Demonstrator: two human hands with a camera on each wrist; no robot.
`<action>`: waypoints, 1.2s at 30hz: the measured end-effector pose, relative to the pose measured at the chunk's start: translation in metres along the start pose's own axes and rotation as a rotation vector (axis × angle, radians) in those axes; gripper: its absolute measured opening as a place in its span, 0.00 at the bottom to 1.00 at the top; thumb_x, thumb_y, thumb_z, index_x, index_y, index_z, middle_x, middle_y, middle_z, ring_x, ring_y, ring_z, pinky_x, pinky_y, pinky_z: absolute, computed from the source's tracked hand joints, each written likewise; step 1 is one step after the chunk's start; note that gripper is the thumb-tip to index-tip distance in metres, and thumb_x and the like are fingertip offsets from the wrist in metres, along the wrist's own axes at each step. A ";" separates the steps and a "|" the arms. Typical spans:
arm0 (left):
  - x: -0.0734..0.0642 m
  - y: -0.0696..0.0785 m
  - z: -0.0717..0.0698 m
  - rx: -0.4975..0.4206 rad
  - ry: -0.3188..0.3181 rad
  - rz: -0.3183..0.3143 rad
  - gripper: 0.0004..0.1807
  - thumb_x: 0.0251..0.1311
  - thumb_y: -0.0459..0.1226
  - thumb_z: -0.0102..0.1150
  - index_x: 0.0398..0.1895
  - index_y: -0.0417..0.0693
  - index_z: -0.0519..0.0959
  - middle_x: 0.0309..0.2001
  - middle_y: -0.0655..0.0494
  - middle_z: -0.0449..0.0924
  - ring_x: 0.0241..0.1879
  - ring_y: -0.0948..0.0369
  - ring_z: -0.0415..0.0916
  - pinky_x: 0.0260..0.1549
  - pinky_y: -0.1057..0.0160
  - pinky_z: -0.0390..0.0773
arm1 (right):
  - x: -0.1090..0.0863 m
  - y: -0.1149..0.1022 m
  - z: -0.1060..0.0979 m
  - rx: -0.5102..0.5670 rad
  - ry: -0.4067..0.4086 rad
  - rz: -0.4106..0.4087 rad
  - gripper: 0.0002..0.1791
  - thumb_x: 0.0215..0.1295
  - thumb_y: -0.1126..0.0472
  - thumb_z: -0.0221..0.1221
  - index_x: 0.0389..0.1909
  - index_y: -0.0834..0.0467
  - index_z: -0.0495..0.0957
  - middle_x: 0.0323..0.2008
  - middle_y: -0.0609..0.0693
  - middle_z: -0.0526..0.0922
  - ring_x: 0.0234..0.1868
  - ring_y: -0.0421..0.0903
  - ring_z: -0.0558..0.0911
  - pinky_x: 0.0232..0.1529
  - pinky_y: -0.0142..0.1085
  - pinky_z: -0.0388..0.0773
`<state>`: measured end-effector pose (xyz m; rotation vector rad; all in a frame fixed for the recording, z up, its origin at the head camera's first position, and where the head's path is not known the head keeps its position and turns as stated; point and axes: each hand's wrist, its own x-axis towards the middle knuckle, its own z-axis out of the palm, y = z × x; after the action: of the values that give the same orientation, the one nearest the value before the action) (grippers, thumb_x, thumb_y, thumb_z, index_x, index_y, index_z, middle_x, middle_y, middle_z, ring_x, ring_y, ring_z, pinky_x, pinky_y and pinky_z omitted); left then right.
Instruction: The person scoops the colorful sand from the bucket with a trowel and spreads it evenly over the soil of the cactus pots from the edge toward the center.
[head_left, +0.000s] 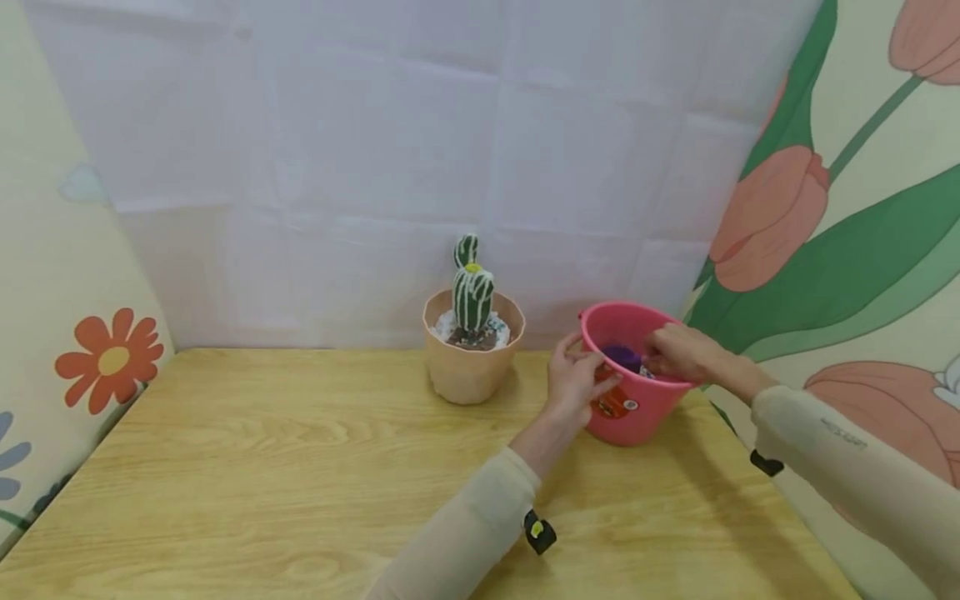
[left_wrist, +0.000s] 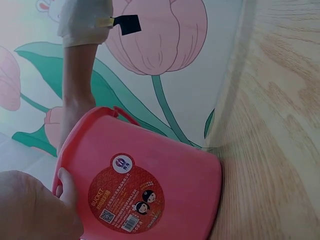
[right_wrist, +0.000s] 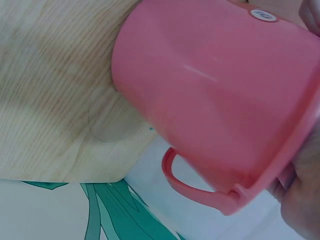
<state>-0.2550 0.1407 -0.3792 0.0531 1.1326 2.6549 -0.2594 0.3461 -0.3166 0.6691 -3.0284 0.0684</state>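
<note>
A pink bucket stands on the table at the right, a round printed label on its side. My left hand holds its left rim, thumb against the outer wall. From the right, my right hand reaches over the rim into the bucket. Its fingertips are hidden inside, and I cannot tell whether they hold something. A purple thing shows inside the bucket beside the right hand. In the right wrist view the bucket's pink handle hangs down along the side.
An orange pot holding a green and white cactus stands left of the bucket, near the back edge. The wooden table meets a white sheet behind, with flower-printed walls on both sides.
</note>
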 end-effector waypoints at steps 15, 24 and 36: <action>0.002 -0.003 -0.007 -0.040 -0.035 -0.041 0.32 0.60 0.21 0.61 0.68 0.43 0.71 0.51 0.33 0.75 0.49 0.39 0.81 0.37 0.54 0.87 | -0.011 -0.012 -0.022 0.056 -0.094 -0.107 0.13 0.66 0.69 0.65 0.22 0.54 0.79 0.17 0.38 0.73 0.17 0.34 0.68 0.18 0.31 0.66; 0.006 -0.001 -0.009 -0.058 -0.045 -0.058 0.32 0.59 0.21 0.62 0.67 0.44 0.71 0.48 0.36 0.76 0.46 0.40 0.83 0.37 0.53 0.87 | -0.021 -0.010 -0.041 0.240 -0.149 -0.163 0.10 0.68 0.68 0.64 0.25 0.58 0.84 0.17 0.42 0.78 0.15 0.33 0.70 0.14 0.28 0.65; 0.007 0.002 -0.013 -0.076 -0.076 -0.075 0.34 0.58 0.21 0.62 0.70 0.44 0.70 0.49 0.38 0.80 0.47 0.40 0.83 0.38 0.53 0.87 | -0.037 0.009 -0.051 0.531 -0.275 0.052 0.12 0.71 0.61 0.64 0.27 0.62 0.83 0.16 0.53 0.76 0.12 0.38 0.66 0.13 0.27 0.65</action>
<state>-0.2640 0.1316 -0.3872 0.0944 0.9903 2.6040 -0.2287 0.3725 -0.2673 0.6680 -3.3056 0.8760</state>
